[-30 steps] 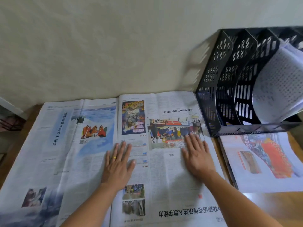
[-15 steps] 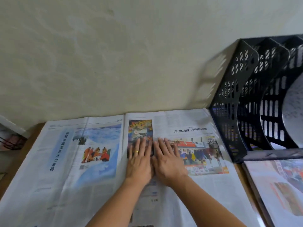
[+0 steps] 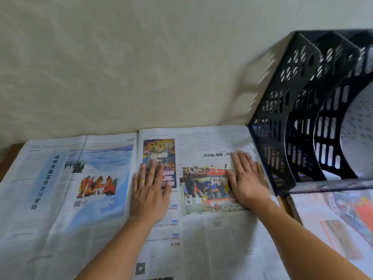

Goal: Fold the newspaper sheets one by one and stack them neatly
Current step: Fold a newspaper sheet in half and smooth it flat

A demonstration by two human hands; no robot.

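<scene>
A folded newspaper sheet (image 3: 212,229) lies flat on the right half of a wider unfolded newspaper (image 3: 60,199) that shows a blue glacier picture. My left hand (image 3: 150,191), with a ring, presses palm-down near the folded sheet's left edge. Also flat on that sheet is my right hand (image 3: 247,179), fingers spread, close to its right edge. Neither hand grips anything.
A black perforated file rack (image 3: 292,118) stands against the wall at the right, with a curled white paper (image 3: 359,128) in one slot. In front of it lies a stack of folded papers (image 3: 333,219) with a red picture. A pale wall runs behind the table.
My hands were together at the middle of the folded sheet; now they have slid apart, the left toward the left edge and the right toward the right edge.
</scene>
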